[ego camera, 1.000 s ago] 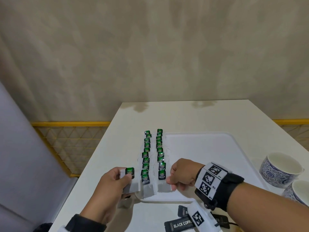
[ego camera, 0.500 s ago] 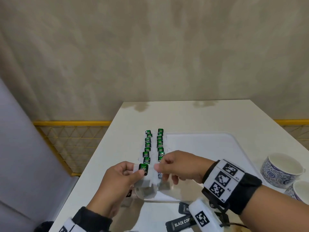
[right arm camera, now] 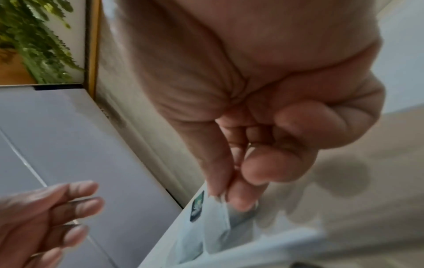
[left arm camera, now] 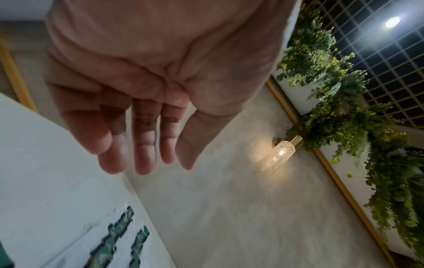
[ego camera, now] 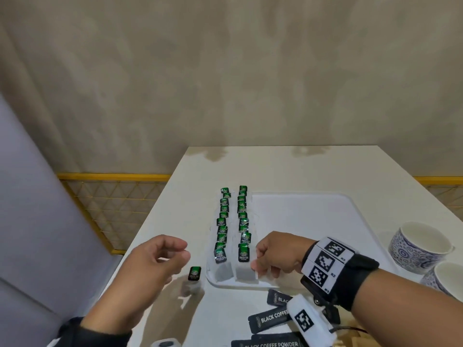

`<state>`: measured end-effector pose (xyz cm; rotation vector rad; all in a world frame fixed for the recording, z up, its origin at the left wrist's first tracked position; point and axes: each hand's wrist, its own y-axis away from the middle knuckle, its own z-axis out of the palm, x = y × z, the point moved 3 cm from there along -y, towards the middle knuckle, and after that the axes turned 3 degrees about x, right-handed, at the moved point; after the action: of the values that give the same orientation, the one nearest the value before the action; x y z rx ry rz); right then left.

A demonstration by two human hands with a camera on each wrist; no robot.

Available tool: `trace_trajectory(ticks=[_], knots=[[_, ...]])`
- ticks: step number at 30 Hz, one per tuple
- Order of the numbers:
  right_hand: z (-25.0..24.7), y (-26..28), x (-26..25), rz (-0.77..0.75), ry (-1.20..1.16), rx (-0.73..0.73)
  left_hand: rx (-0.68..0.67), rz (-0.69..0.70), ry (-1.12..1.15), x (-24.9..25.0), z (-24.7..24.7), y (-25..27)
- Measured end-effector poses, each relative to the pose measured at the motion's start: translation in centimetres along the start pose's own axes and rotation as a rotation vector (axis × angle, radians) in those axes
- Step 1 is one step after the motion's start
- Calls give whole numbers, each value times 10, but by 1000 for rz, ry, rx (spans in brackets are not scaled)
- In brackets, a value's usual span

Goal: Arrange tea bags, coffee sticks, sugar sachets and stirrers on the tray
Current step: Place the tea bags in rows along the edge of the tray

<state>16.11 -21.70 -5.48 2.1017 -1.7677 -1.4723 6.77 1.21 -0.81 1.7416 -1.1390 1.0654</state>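
A white tray (ego camera: 313, 221) lies on the white table (ego camera: 275, 166). Two rows of green-tagged tea bags (ego camera: 223, 221) run along the tray's left side. My right hand (ego camera: 254, 259) pinches the edge of the nearest tea bag of the right row (ego camera: 244, 270), which rests on the tray. In the right wrist view my right hand (right arm camera: 227, 197) holds that tea bag's (right arm camera: 213, 223) white paper between thumb and forefinger. My left hand (ego camera: 186, 249) hovers left of the tray, fingers relaxed and empty; the left wrist view shows my left hand (left arm camera: 146, 163) the same way. One more tea bag (ego camera: 194, 279) lies on the table beside it.
Several black coffee sticks (ego camera: 273, 319) lie on the table in front of the tray, under my right wrist. Two blue-patterned cups (ego camera: 421, 246) stand at the right. The table's left edge drops off near a yellow mesh rail (ego camera: 112, 196).
My left hand let go of the tea bag it held and drew back to the left, empty. My right hand took that bag and lowered it to the near end of the right row.
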Motion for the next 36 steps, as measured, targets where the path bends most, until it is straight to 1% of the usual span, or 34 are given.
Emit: trace_trajectory(ticks=[2, 4, 8, 10, 12, 14, 17, 18, 20, 22, 25, 27, 29, 31, 33, 36], knots=[[3, -1, -2, 27, 129, -27, -3, -7, -13, -2, -10, 4], [4, 1, -6, 45, 270, 4, -9, -21, -31, -7, -16, 7], [8, 1, -8, 94, 259, 37, -32, -66, -88, -20, -20, 11], [10, 1, -8, 87, 304, 46, -65, -70, -150, -24, -21, 13], [10, 5, -11, 57, 351, 81, -90, -43, -246, -28, -22, 13], [9, 12, -13, 9, 376, 111, -123, 22, -456, -29, -19, 9], [9, 29, -19, -76, 386, 131, -221, 140, -899, -29, -3, -1], [8, 36, -20, -103, 371, 143, -262, 177, -1006, -31, 4, -6], [9, 51, -25, -172, 394, 158, -342, 245, -1150, -35, 20, -16], [16, 68, -32, -279, 521, 137, -370, 274, -1265, -39, 32, -26], [44, 88, -40, -438, 706, 34, -338, 245, -1345, -38, 37, -40], [65, 92, -43, -476, 827, -33, -299, 213, -1344, -35, 38, -47], [77, 92, -45, -481, 915, -23, -250, 201, -1323, -34, 38, -50], [83, 89, -47, -484, 939, 1, -219, 160, -1298, -37, 38, -52], [90, 88, -50, -474, 922, 12, -236, 79, -1318, -40, 37, -51], [110, 91, -56, -432, 917, -11, -249, -32, -1327, -43, 36, -49]])
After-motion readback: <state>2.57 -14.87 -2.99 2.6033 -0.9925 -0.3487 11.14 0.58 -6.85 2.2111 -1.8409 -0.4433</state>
